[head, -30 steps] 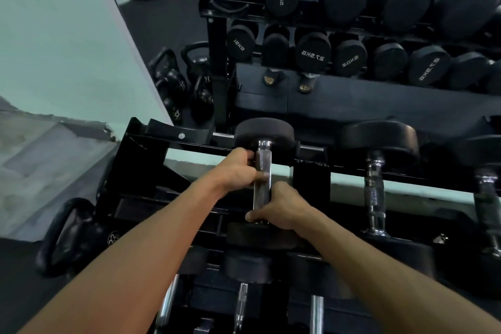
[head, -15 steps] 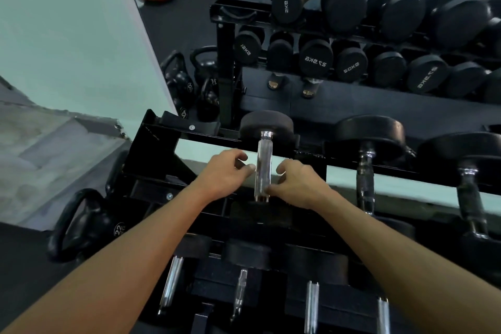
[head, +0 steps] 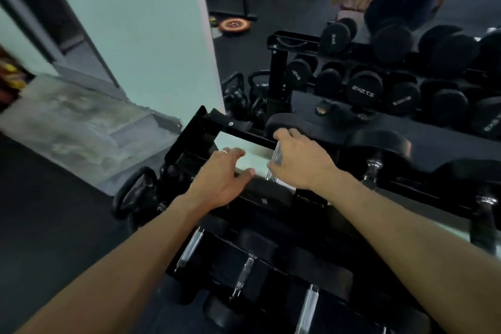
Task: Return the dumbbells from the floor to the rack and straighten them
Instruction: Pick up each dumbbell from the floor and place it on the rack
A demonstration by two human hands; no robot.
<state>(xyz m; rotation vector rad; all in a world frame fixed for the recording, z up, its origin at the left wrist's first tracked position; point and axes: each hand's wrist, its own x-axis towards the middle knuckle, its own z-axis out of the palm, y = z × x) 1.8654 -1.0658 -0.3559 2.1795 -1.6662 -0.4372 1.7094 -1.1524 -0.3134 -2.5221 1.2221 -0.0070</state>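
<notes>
A small black dumbbell with a chrome handle [head: 274, 165] lies at the left end of the black rack's [head: 206, 127] top tier, handle pointing away from me. My right hand [head: 301, 163] covers the handle, with its fingers curled up by the far head. To the handle's left hovers my left hand [head: 225, 176], fingers relaxed and spread, holding nothing. The near head of the dumbbell is partly hidden under my hands. The view is motion-blurred.
A bigger dumbbell [head: 379, 146] sits to the right on the same tier. Several chrome-handled dumbbells [head: 245, 274] fill the lower tier. A kettlebell [head: 141, 195] stands on the floor by the rack's left end. Behind the rack, a mirror [head: 352, 35] reflects the rack and a person.
My left hand has let go of the handle and moved left. My right hand slid up over the handle toward the far head. The camera turned left.
</notes>
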